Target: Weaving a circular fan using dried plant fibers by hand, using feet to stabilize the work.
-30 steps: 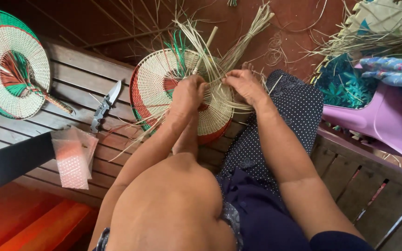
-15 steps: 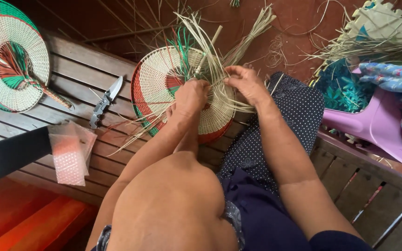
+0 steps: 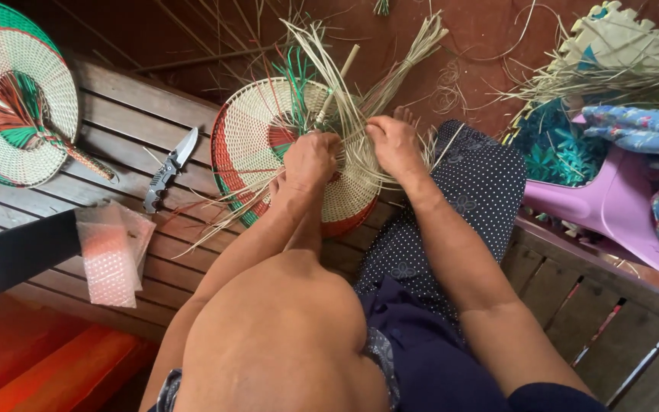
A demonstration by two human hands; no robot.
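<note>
On the slatted worktop point(image 3: 127, 114) lie 1 finished woven fan point(image 3: 17, 91) at far left, 1 bubble-wrap piece point(image 3: 112, 252), then 1 folding knife point(image 3: 168, 168). At centre, 1 half-woven fan point(image 3: 257, 145) rests against the knee; the left hand point(image 3: 310, 160) is curled shut on its loose straw strips point(image 3: 345, 114), the right hand point(image 3: 394, 145) pinching the same strips just beside it

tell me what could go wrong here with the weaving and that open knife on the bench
1. The open folding knife lies blade-out on the slatted bench, just left of the left hand; a reach that way could meet the blade.
2. Loose straw strips stick up between both hands; the right hand might snap or pull one out of the half-woven fan.
</note>
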